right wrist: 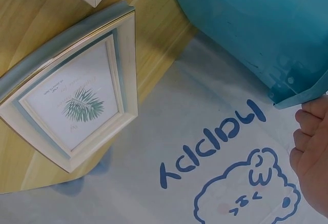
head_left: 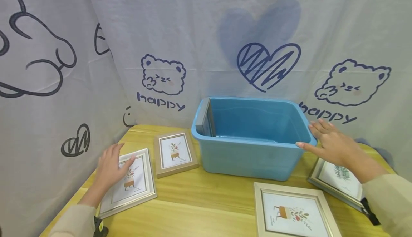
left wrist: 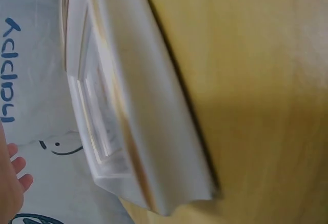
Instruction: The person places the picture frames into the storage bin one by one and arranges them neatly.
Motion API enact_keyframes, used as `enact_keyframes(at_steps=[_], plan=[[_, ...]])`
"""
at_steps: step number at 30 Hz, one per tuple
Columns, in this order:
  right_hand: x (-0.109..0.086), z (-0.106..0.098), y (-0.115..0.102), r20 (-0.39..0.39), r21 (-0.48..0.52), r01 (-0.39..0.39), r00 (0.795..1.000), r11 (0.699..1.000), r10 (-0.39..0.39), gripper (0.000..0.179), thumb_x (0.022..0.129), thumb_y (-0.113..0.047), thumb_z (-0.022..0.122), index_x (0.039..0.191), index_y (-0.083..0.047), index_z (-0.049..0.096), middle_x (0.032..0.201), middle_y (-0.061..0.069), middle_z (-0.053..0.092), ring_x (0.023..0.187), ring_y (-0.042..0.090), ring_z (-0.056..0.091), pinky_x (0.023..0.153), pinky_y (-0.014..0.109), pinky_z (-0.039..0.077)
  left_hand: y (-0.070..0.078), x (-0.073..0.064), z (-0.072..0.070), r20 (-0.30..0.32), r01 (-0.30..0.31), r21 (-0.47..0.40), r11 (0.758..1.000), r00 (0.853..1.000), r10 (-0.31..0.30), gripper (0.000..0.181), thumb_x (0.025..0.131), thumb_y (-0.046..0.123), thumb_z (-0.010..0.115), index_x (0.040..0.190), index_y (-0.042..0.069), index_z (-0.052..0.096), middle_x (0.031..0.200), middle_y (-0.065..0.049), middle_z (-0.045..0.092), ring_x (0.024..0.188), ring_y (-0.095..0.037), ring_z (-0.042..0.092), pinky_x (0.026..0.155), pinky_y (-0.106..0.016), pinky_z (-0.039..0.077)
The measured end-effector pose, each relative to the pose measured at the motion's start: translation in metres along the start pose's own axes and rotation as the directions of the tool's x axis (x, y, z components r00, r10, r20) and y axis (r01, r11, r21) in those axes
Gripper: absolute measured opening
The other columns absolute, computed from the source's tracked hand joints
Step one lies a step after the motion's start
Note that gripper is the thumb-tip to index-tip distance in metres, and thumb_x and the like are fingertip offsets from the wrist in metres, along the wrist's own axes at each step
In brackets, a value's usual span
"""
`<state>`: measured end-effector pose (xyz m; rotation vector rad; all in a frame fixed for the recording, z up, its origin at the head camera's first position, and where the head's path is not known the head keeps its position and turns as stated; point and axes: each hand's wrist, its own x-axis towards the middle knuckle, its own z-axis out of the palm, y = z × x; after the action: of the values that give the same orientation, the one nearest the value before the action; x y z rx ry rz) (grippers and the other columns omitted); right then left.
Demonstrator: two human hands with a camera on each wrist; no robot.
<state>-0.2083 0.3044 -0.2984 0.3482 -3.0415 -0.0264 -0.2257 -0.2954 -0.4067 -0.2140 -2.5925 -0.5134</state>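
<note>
In the head view my left hand (head_left: 111,167) hovers over a white picture frame (head_left: 148,179) at the left, its fingers spread and holding nothing. The left wrist view shows that frame's side edge (left wrist: 148,96) close up, with fingers (left wrist: 19,165) at the far left. My right hand (head_left: 333,146) touches the right front corner of a blue plastic bin (head_left: 248,158), fingers along the side rim and thumb by the front rim. Inside the bin, a grey frame (head_left: 203,117) stands upright against the left wall.
A tan frame (head_left: 159,158) with a potted-plant print lies left of the bin. A cream frame (head_left: 259,208) lies in front. Under my right forearm is a frame with a green leaf print (right wrist: 84,103). A printed curtain (head_left: 206,33) hangs behind the wooden table (head_left: 199,197).
</note>
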Motion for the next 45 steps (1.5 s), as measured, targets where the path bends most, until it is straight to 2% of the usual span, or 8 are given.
enact_keyframes(at_steps=[8,15,23,27,32,39,42,45], plan=[[-0.002,-0.001,0.001,0.0,0.008,-0.001,1.0,1.0,0.001,0.089,0.089,-0.063,0.038,0.14,0.009,0.028,0.145,0.035,0.019,0.132,0.055,0.017,0.098,0.072,0.02,-0.023,-0.01,0.008,0.122,0.092,0.048,0.995,0.988,-0.097,0.067,0.091,0.04,0.051,0.134,-0.008,0.034,0.134,-0.035,0.033,0.121,-0.051,0.03,0.093,-0.064,0.026],[-0.003,-0.002,0.001,-0.002,0.005,0.001,1.0,1.0,-0.001,0.089,0.089,-0.063,0.038,0.14,0.009,0.029,0.145,0.034,0.021,0.133,0.053,0.017,0.101,0.07,0.018,-0.043,-0.013,0.015,0.208,0.17,0.094,0.981,0.96,-0.186,0.074,0.091,0.046,0.048,0.134,-0.011,0.03,0.133,-0.037,0.032,0.12,-0.055,0.029,0.094,-0.066,0.026],[-0.003,-0.004,0.002,-0.005,0.014,-0.007,1.0,1.0,0.007,0.09,0.088,-0.064,0.04,0.14,0.009,0.029,0.146,0.033,0.021,0.133,0.053,0.018,0.103,0.069,0.018,-0.053,-0.008,0.018,0.293,0.259,0.132,0.957,0.912,-0.288,0.083,0.093,0.051,0.039,0.132,-0.02,0.023,0.126,-0.045,0.031,0.114,-0.059,0.031,0.093,-0.067,0.029],[-0.003,-0.006,0.001,-0.01,0.017,-0.009,1.0,1.0,0.009,0.089,0.088,-0.064,0.039,0.14,0.008,0.029,0.146,0.033,0.022,0.134,0.053,0.018,0.103,0.069,0.018,-0.058,-0.006,0.019,0.304,0.282,0.144,0.949,0.899,-0.314,0.079,0.094,0.044,0.042,0.129,-0.024,0.023,0.122,-0.046,0.031,0.112,-0.059,0.034,0.094,-0.066,0.031],[-0.001,-0.008,-0.001,-0.014,0.018,-0.006,1.0,1.0,0.006,0.089,0.088,-0.064,0.04,0.14,0.008,0.03,0.146,0.032,0.022,0.134,0.052,0.019,0.104,0.068,0.018,-0.058,0.0,0.017,0.349,0.324,0.186,0.928,0.861,-0.371,0.071,0.093,0.033,0.045,0.128,-0.025,0.023,0.122,-0.047,0.032,0.113,-0.059,0.034,0.098,-0.063,0.031],[-0.002,-0.007,0.0,-0.023,0.012,0.0,1.0,1.0,0.0,0.088,0.089,-0.063,0.04,0.139,0.009,0.031,0.145,0.032,0.024,0.133,0.052,0.019,0.104,0.067,0.019,-0.058,0.012,0.014,0.356,0.338,0.22,0.915,0.846,-0.397,0.047,0.092,0.014,0.043,0.115,-0.026,0.035,0.107,-0.044,0.045,0.103,-0.056,0.044,0.092,-0.059,0.039],[-0.002,-0.008,0.001,-0.027,0.009,0.004,1.0,1.0,-0.004,0.088,0.089,-0.063,0.04,0.139,0.009,0.032,0.145,0.032,0.025,0.133,0.052,0.02,0.104,0.067,0.02,-0.057,0.014,0.014,0.377,0.364,0.224,0.904,0.823,-0.425,0.051,0.093,0.015,0.043,0.119,-0.028,0.032,0.113,-0.047,0.041,0.108,-0.058,0.04,0.096,-0.06,0.036],[-0.002,-0.008,0.001,-0.03,0.015,0.003,1.0,1.0,-0.002,0.088,0.089,-0.063,0.04,0.139,0.009,0.032,0.145,0.031,0.025,0.133,0.052,0.02,0.103,0.068,0.02,-0.055,0.015,0.013,0.42,0.388,0.225,0.894,0.789,-0.448,0.057,0.095,0.017,0.04,0.127,-0.027,0.024,0.123,-0.048,0.032,0.116,-0.059,0.032,0.102,-0.061,0.03]])
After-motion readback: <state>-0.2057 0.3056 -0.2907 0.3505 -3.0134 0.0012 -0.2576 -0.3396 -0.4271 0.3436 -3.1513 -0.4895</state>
